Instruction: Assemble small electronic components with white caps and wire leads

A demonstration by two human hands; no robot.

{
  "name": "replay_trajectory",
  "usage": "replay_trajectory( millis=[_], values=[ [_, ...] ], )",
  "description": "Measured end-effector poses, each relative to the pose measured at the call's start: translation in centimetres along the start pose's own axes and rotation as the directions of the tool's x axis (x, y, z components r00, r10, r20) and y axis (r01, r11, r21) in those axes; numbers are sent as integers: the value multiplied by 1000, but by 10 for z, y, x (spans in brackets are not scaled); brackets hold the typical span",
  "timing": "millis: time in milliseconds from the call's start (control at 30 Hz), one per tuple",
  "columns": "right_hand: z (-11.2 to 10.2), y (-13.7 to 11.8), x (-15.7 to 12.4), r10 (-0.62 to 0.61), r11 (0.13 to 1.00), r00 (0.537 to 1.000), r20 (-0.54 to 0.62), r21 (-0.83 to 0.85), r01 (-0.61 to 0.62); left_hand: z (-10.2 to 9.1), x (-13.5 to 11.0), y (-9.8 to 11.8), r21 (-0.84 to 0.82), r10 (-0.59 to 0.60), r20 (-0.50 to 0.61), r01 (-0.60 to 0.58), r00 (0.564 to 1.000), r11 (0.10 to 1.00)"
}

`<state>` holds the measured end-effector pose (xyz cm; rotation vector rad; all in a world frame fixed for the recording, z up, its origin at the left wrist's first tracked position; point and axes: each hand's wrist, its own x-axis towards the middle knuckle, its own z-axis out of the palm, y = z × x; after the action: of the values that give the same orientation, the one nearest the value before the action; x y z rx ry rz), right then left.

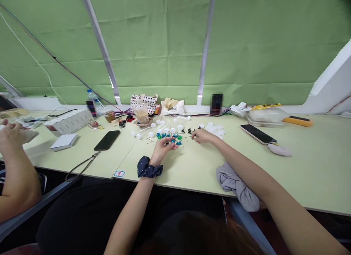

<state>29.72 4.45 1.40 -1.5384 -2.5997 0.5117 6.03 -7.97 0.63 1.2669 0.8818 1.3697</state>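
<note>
My left hand, with a dark dotted scrunchie at its wrist, is closed in a pinch on a small blue plastic piece with a thin metal pin. More blue and green pieces lie just beyond its fingers. To the right, my right hand reaches down to the table, fingertips pressed together beside small black parts; what they grip is too small to make out. White round discs lie behind that hand. Clear tubes with white caps are scattered behind the left one.
A dark phone with a strap lies left, a second phone right. A drink cup and pouch stand at the back. Grey cloth hangs over the front edge. Another person's arm is at far left, near a white box.
</note>
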Motion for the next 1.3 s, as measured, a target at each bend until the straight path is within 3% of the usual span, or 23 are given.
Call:
replay_trajectory(
  millis=[433, 933, 1200, 1300],
  values=[
    [-1, -3, -3, 6, 1000, 1000, -5, -22, -6, 0, -5, 0, 31, -6, -36, 7, 999, 999],
    [0, -8, -4, 55, 994, 998, -32, -97, -58, 5, -55, 7, 67, -70, -119, 78, 990, 995],
    [1, -9, -6, 67, 990, 997, -40, -124, -71, 6, -53, 9, 84, -80, -158, 94, 984, 992],
    [1, -14, -8, 54, 987, 993, -100, -145, -69, 5, -52, 8, 76, -76, -176, 90, 981, 993]
  ],
)
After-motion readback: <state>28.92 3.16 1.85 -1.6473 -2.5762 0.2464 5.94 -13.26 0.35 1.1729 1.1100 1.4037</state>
